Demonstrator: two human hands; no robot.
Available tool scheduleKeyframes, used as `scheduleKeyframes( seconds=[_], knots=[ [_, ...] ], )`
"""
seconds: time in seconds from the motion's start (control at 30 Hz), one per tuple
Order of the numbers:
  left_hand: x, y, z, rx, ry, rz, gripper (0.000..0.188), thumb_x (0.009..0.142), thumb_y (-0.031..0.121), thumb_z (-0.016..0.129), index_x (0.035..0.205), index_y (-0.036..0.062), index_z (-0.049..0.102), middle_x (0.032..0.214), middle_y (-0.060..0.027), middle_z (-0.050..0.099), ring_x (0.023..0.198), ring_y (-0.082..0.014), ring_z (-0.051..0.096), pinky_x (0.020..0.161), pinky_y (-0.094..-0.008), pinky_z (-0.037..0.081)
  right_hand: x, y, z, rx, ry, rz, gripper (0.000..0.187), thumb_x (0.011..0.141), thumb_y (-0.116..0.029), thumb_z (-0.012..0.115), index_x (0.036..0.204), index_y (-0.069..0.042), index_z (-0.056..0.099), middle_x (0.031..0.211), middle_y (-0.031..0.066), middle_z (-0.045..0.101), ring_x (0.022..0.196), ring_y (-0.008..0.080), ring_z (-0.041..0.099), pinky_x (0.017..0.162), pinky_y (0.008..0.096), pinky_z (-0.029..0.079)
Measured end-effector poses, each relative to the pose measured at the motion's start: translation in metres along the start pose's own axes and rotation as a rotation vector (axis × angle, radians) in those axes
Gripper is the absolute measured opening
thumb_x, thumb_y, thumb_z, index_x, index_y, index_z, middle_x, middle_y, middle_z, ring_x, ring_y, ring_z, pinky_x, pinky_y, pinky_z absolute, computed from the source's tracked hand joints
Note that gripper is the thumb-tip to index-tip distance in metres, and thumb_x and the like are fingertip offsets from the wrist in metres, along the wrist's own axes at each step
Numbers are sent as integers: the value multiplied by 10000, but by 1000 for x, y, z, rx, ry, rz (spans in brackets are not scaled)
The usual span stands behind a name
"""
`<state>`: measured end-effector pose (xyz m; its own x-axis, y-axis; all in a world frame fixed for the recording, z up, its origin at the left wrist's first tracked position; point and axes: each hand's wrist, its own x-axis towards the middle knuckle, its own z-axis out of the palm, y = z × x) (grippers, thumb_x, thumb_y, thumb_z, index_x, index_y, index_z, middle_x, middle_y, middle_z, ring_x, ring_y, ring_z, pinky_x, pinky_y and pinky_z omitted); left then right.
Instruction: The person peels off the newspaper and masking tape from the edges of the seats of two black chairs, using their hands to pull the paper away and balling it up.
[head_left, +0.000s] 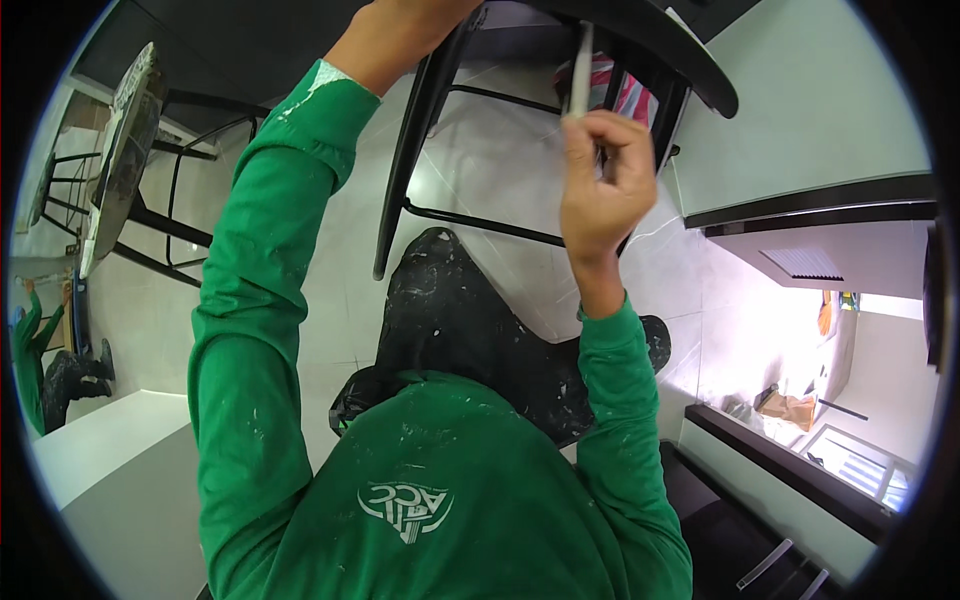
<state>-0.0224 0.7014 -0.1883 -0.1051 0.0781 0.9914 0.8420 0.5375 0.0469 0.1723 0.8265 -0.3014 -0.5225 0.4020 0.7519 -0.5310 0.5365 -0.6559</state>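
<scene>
In front of me stands a black chair or stool [400, 170] with slim legs and thin crossbars. Its curved black upper part [690, 60] reaches the top of the head view. My right hand [612, 185] is closed around the lower end of a pale, slender stick [581, 75], which points up toward the underside of that curved part. The stick's upper tip is against the dark frame, and I cannot make out its kind. My left hand [415, 25] is at the top edge beside the chair's left leg; its fingers are cut off from view.
Another dark-legged chair [120, 150] with a marked seat is at the left. A red-and-white striped bag [630, 97] lies behind the chair. A green-sleeved person [60, 350], perhaps a reflection, shows far left. A brown paper-like item [788, 408] sits beyond the opening at right.
</scene>
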Motion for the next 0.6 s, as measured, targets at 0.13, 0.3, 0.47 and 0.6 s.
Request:
scheduleKeyframes(
  seconds=[0.13, 0.3, 0.47, 0.6],
  knots=[
    [-5, 2, -8, -12, -13, 28, 443, 826, 11, 637, 1245, -119, 577, 806, -277, 646, 764, -491, 601, 722, -546, 458, 6, -12, 3, 106, 128, 117, 121, 945, 42, 775, 1005, 42, 670, 1038, 96, 688, 919, 139, 642, 824, 256, 516],
    [-7, 2, -17, -98, -30, 46, 440, 786, -13, 616, 1213, -109, 573, 846, -286, 625, 792, -486, 568, 725, -541, 439, -23, -31, -6, 45, 122, 212, 160, 937, 45, 781, 1030, 30, 652, 1050, 121, 681, 917, 169, 648, 835, 278, 528],
    [-13, -6, -14, -154, -12, 21, 369, 796, -25, 608, 1159, -92, 611, 893, -299, 631, 823, -526, 559, 765, -576, 445, -54, -88, -10, 140, -185, -141, 159, 923, 16, 735, 1004, -22, 604, 1010, 134, 630, 937, 293, 661, 863, 393, 536],
    [-20, 1, -24, -147, -67, 29, 251, 843, 2, 652, 1090, -41, 661, 979, -263, 691, 934, -511, 641, 869, -549, 518, -56, -48, -53, 215, 153, 157, 258, 1054, -262, 550, 1063, -5, 543, 1199, 187, 566, 1166, 330, 592, 1030, 490, 459]
  ],
)
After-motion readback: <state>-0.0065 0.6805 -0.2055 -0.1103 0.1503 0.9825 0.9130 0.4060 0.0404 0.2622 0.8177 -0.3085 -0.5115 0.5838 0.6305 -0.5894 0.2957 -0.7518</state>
